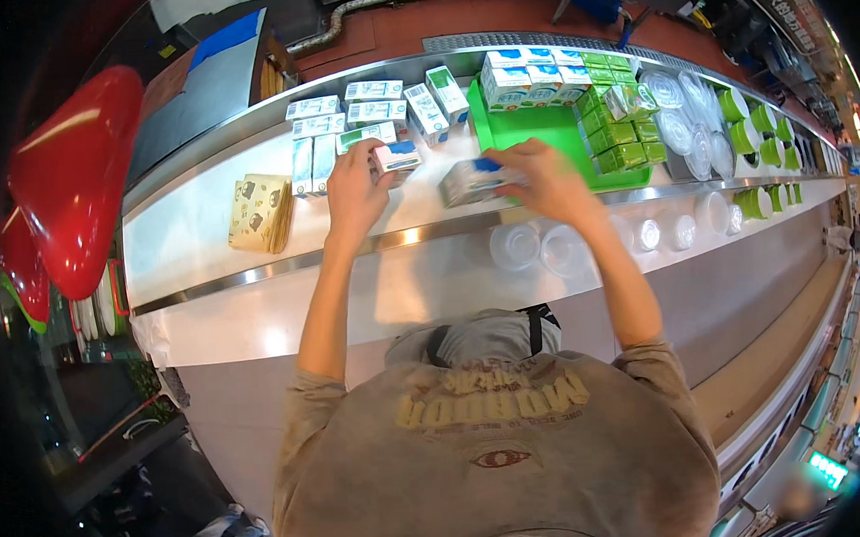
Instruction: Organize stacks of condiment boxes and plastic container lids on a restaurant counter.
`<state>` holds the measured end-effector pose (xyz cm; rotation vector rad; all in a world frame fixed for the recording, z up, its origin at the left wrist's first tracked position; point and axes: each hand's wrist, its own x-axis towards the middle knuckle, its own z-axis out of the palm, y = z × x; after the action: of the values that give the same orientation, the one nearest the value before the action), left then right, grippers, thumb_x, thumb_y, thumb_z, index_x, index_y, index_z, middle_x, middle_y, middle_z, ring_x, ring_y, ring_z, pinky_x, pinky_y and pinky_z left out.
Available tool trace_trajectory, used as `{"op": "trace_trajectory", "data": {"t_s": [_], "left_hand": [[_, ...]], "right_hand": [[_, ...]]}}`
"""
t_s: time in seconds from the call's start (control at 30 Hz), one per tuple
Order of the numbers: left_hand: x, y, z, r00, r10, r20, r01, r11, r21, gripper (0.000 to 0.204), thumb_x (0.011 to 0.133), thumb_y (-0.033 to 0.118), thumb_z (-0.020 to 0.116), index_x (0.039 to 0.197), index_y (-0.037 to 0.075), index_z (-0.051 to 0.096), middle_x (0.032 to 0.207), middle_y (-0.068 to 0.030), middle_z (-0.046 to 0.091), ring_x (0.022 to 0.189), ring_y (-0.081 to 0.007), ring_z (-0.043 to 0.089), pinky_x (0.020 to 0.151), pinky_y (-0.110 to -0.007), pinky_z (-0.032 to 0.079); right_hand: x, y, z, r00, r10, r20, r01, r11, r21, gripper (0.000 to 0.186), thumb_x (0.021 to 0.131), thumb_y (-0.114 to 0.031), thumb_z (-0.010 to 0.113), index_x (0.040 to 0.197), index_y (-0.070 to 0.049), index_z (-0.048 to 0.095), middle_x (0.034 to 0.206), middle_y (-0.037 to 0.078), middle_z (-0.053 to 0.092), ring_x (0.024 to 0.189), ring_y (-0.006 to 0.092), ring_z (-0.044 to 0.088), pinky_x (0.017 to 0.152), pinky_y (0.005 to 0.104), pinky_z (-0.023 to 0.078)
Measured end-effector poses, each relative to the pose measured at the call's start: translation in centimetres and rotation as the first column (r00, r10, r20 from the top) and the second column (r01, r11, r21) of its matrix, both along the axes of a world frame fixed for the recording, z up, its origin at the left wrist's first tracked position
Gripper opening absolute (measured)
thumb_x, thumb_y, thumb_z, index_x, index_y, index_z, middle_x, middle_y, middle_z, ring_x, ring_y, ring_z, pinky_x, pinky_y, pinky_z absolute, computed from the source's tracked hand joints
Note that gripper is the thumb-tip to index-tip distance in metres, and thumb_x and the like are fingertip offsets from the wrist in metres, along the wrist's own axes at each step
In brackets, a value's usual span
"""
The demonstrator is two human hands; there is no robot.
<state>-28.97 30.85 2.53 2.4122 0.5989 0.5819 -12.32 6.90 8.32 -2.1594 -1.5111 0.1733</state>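
Note:
My left hand (356, 190) is closed around one end of a small white-and-blue carton (401, 155), thumb on the near side and fingers on the far side. To the right, my right hand (545, 175) grips another white-and-blue carton (469, 183), blurred by motion, above the white counter (327, 220). Several similar cartons (375, 112) lie in a loose group just beyond my left hand. Beyond my right hand is a bright green tray (544, 124), with a tight block of upright white-and-blue cartons (528, 87) at its far left.
Stacked green packets (619, 131) fill the tray's right side. Farther right stand clear plastic lids (698, 151) and green cups (741, 135). Brown printed paper bags (260, 211) lie at the left. A metal edge (409, 237) runs along the counter's front; shiny red objects (76, 183) stand far left.

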Motion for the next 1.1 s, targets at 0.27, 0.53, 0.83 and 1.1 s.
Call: {"op": "trace_trajectory", "data": {"t_s": [0.27, 0.53, 0.83, 1.1], "left_hand": [[7.9, -6.3, -0.1, 0.964, -0.064, 0.260, 0.166, 0.905, -0.392, 0.046, 0.075, 0.001, 0.078, 0.117, 0.005, 0.059, 0.113, -0.0086, 0.063, 0.106, -0.0199, 0.062, 0.081, -0.032, 0.061], [15.2, -8.8, -4.3, 0.962, -0.061, 0.264, 0.168, 0.899, -0.404, 0.043, 0.072, 0.001, 0.079, 0.111, 0.005, 0.059, 0.108, -0.0088, 0.064, 0.102, -0.0218, 0.064, 0.078, -0.032, 0.061], [19.3, -8.6, -6.5, 0.941, -0.043, 0.337, 0.198, 0.875, -0.441, 0.045, 0.072, 0.006, 0.079, 0.112, 0.004, 0.057, 0.108, -0.0140, 0.061, 0.100, -0.0312, 0.062, 0.079, -0.039, 0.052], [20.2, -10.1, -7.8, 0.959, 0.123, 0.254, -0.066, 0.973, -0.223, 0.049, 0.077, 0.009, 0.075, 0.118, 0.005, 0.048, 0.105, -0.0145, 0.058, 0.097, -0.0302, 0.062, 0.072, -0.041, 0.053]], "right_hand": [[10.8, -3.6, 0.4, 0.958, -0.164, 0.237, 0.189, 0.978, -0.087, 0.050, 0.075, -0.017, 0.077, 0.123, -0.011, 0.064, 0.097, 0.015, 0.068, 0.093, 0.0365, 0.063, 0.080, 0.0449, 0.052], [16.5, -3.9, -2.7, 0.943, -0.090, 0.321, 0.104, 0.994, -0.026, 0.052, 0.077, -0.016, 0.075, 0.127, -0.011, 0.060, 0.102, 0.014, 0.068, 0.096, 0.0355, 0.062, 0.085, 0.0439, 0.051], [18.6, -3.2, -6.4, 0.909, -0.035, 0.415, 0.102, 0.985, -0.138, 0.056, 0.081, -0.016, 0.071, 0.134, -0.014, 0.054, 0.116, 0.012, 0.063, 0.110, 0.0323, 0.057, 0.090, 0.0432, 0.050], [16.3, -3.0, -12.2, 0.725, -0.330, 0.604, 0.419, 0.908, -0.006, 0.050, 0.087, -0.023, 0.068, 0.133, -0.011, 0.054, 0.125, 0.018, 0.061, 0.116, 0.0345, 0.059, 0.086, 0.0451, 0.054]]}}
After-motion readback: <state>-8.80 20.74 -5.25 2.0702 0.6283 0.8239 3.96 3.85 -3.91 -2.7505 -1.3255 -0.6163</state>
